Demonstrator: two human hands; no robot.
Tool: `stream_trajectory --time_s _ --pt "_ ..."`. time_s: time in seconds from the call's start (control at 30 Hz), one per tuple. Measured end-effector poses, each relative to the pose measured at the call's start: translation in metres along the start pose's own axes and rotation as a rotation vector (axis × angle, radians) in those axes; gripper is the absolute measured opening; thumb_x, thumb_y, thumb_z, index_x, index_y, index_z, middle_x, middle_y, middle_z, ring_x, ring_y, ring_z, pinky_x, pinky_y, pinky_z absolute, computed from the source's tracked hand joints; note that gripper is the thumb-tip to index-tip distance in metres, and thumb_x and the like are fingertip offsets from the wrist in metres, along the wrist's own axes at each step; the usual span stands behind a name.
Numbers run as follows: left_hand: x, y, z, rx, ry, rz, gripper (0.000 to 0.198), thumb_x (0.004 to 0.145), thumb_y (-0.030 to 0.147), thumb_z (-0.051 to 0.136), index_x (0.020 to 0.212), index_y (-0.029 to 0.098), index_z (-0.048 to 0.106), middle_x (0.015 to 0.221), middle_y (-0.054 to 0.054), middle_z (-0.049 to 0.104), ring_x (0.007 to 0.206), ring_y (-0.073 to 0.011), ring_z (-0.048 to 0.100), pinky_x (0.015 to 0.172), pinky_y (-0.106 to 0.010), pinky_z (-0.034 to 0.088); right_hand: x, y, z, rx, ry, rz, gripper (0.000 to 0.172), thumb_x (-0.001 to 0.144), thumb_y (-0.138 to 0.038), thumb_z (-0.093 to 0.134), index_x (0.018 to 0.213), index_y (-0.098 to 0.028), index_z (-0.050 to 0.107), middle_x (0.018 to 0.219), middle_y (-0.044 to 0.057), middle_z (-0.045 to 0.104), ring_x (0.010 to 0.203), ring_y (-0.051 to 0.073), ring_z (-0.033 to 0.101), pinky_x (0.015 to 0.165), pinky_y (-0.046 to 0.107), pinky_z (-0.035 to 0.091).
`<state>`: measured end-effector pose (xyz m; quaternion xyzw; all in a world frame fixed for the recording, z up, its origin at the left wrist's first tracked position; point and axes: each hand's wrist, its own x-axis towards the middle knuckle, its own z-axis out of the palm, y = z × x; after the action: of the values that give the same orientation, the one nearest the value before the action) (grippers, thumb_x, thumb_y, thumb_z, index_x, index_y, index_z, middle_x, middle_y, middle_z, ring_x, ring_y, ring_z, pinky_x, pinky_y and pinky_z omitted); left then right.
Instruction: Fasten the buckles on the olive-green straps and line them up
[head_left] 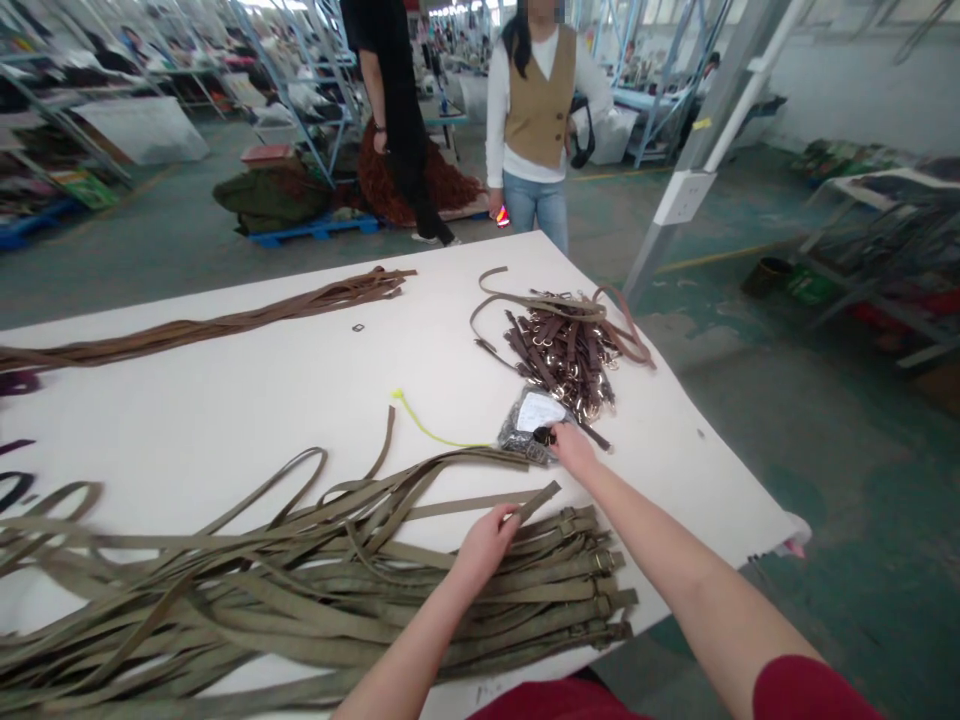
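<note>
My left hand (pixel 487 543) is closed on an olive webbing strap (pixel 541 499), near the strap's free end. Under and around that hand lies a wide heap of olive straps (pixel 300 610), several with buckles (pixel 602 562) at their right ends. My right hand (pixel 573 450) reaches to a clear plastic bag of small dark parts (pixel 521 425) with a white label. Its fingers are bunched at a black piece (pixel 543 436) by the bag's opening; what they grip is too small to make out. A yellow-green cord (pixel 427 428) runs left from the bag.
Dark brown short straps with metal clasps (pixel 566 350) are piled behind the bag. A bundle of long brown straps (pixel 225 325) lies along the far left of the white table (pixel 420 360). A small metal ring (pixel 358 328) lies mid-table. Two people stand beyond the far edge, near a metal post (pixel 679 190).
</note>
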<state>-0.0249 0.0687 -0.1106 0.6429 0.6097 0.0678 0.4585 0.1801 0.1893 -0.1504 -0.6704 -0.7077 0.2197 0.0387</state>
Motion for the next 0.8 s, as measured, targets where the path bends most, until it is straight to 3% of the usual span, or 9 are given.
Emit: stream_trajectory --time_s 0.07,0.2,0.3,0.4,0.5,0.6,0.8 --pt "-0.004 0.004 0.008 -0.088 -0.014 -0.058 0.033 0.083 0.038 0.027 0.095 0.019 0.051 0.058 0.002 0.056 0.051 -0.0122 0.051 0.051 -0.022 0.036 0.002 0.000 -0.001 -0.017 -0.020 0.001 0.024 0.074 -0.024 0.054 0.097 -0.016 0.053 0.095 0.010 0.054 0.086 0.018 0.053 0.072 0.027 0.038" --pt "-0.015 0.007 0.009 -0.053 0.107 -0.028 0.023 0.080 0.026 0.029 0.079 0.016 0.049 0.064 -0.001 0.059 0.061 -0.0120 0.053 0.058 -0.023 0.037 0.001 -0.001 -0.003 -0.029 -0.013 0.010 0.025 0.074 -0.025 0.053 0.097 -0.016 0.053 0.098 0.011 0.054 0.086 0.020 0.054 0.071 0.028 0.039" --pt "-0.024 0.013 0.009 -0.073 0.138 -0.008 0.024 0.080 0.021 0.026 0.087 0.016 0.049 0.063 -0.001 0.057 0.058 -0.0114 0.051 0.056 -0.023 0.036 0.000 -0.002 -0.004 -0.031 0.004 0.016 0.033 0.072 -0.027 0.055 0.103 -0.016 0.051 0.100 0.012 0.054 0.088 0.021 0.054 0.072 0.029 0.040" --pt "-0.033 0.016 0.012 -0.138 0.143 -0.024 0.026 0.082 0.029 0.027 0.094 0.017 0.047 0.060 0.002 0.053 0.053 -0.0111 0.049 0.051 -0.022 0.035 0.002 -0.004 -0.004 -0.023 0.015 0.029 0.033 0.071 -0.028 0.056 0.101 -0.015 0.052 0.097 0.013 0.056 0.090 0.023 0.054 0.072 0.030 0.040" --pt "-0.041 0.015 0.016 -0.204 0.155 -0.020 0.026 0.081 0.038 0.030 0.086 0.018 0.047 0.057 0.003 0.051 0.052 -0.0110 0.048 0.051 -0.022 0.036 0.006 -0.007 -0.004 0.006 0.035 0.041 0.034 0.069 -0.024 0.056 0.101 -0.014 0.053 0.099 0.015 0.056 0.092 0.024 0.053 0.073 0.031 0.040" --pt "-0.047 0.016 0.016 -0.231 0.208 0.011 0.022 0.081 0.034 0.031 0.077 0.018 0.045 0.061 0.001 0.053 0.058 -0.0111 0.051 0.058 -0.023 0.039 0.006 -0.009 -0.004 0.061 0.050 0.038 0.035 0.065 -0.019 0.058 0.099 -0.013 0.054 0.100 0.015 0.056 0.091 0.023 0.053 0.073 0.031 0.039" --pt "-0.054 0.024 0.016 -0.263 0.218 0.018 0.018 0.080 0.028 0.031 0.083 0.018 0.045 0.061 0.002 0.053 0.055 -0.0110 0.049 0.054 -0.022 0.036 -0.002 -0.006 -0.013 0.261 0.081 0.026 0.010 0.066 -0.015 0.053 0.075 -0.016 0.059 0.087 0.009 0.060 0.084 0.020 0.054 0.073 0.030 0.038"
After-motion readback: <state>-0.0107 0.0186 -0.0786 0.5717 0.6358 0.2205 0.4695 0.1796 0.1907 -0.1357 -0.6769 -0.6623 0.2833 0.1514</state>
